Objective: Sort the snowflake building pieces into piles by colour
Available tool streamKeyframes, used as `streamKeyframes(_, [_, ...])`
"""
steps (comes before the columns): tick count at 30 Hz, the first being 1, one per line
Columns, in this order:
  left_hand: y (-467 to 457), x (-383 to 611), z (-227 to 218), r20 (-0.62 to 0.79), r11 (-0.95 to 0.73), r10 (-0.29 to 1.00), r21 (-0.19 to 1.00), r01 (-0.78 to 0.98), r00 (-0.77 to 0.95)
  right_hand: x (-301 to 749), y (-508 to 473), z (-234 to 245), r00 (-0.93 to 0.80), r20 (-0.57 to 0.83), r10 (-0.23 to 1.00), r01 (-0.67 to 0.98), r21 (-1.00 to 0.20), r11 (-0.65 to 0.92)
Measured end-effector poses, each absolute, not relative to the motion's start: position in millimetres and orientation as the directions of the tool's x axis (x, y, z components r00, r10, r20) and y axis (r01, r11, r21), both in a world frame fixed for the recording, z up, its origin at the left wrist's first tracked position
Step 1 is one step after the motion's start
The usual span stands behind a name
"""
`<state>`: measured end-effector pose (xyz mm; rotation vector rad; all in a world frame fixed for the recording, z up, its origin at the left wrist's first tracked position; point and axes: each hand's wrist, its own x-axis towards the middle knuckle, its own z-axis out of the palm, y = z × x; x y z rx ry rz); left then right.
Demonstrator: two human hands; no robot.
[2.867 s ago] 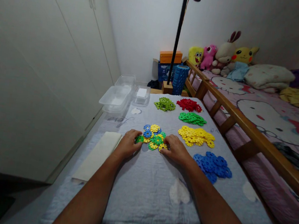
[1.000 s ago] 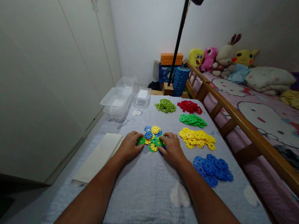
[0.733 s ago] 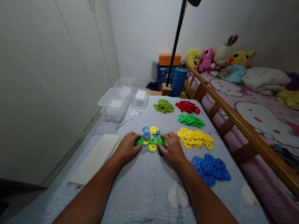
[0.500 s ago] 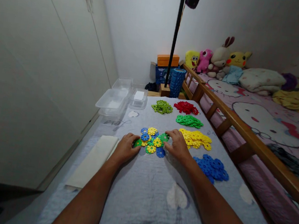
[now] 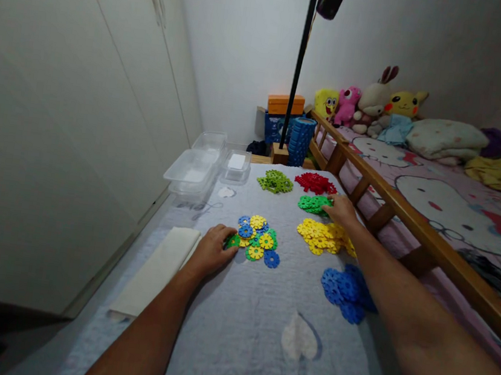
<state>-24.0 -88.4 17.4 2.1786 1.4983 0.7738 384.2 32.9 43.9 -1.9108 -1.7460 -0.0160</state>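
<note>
On the cloth-covered table lies a mixed cluster of blue, yellow and green plastic snowflake discs (image 5: 255, 253), flat and overlapping. My left hand (image 5: 214, 249) is at the cluster's left edge, its thumb and fingers curled around a green snowflake disc (image 5: 233, 242). Farther off to the right, my right hand (image 5: 341, 211) reaches the pile of green snowflake discs (image 5: 312, 205). Its thumb and fingers are parted at the right end of that pile, and no lifted disc shows in them. Under the right forearm are yellow snowflake discs (image 5: 320, 235) and blue snowflake discs (image 5: 343, 287), partly covered.
Lime-green pieces (image 5: 275, 181) and red pieces (image 5: 315, 182) lie toward the back. Clear plastic containers (image 5: 192, 167) stand back left, a folded cream cloth (image 5: 155, 276) at the left. A black pole (image 5: 298, 65) rises behind; a wooden bed rail (image 5: 404, 221) borders the right.
My right hand has left the mixed cluster and moved away and to the right, to the green pile. My left hand stays at the cluster's left edge. The view has shifted slightly.
</note>
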Motion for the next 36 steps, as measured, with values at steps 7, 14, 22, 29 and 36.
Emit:
streamKeyframes(7, [-88, -24, 16, 0.215, -0.354, 0.935, 0.585, 0.730, 0.282, 387, 37, 42, 0.204, 0.380, 0.902, 0.890, -0.455, -0.009])
streamKeyframes(14, [-88, -23, 18, 0.216, -0.351, 0.936, 0.580, 0.735, 0.277, 330, 7, 52, 0.037, 0.345, 0.938, 0.862, -0.486, 0.145])
streamKeyframes(22, [-89, -22, 16, 0.235, -0.371, 0.929, 0.601, 0.708, 0.287, 209, -18, 44, -0.393, 0.149, 0.907, 0.814, -0.403, 0.419])
streamKeyframes(29, [-90, -20, 17, 0.228, -0.373, 0.928, 0.573, 0.730, 0.296, 196, -15, 40, -0.392, 0.040, 0.919, 0.853, -0.357, 0.379])
streamKeyframes(36, [-90, -20, 14, 0.239, -0.403, 0.915, 0.535, 0.742, 0.324, 224, -25, 43, -0.244, 0.062, 0.968, 0.747, -0.625, 0.228])
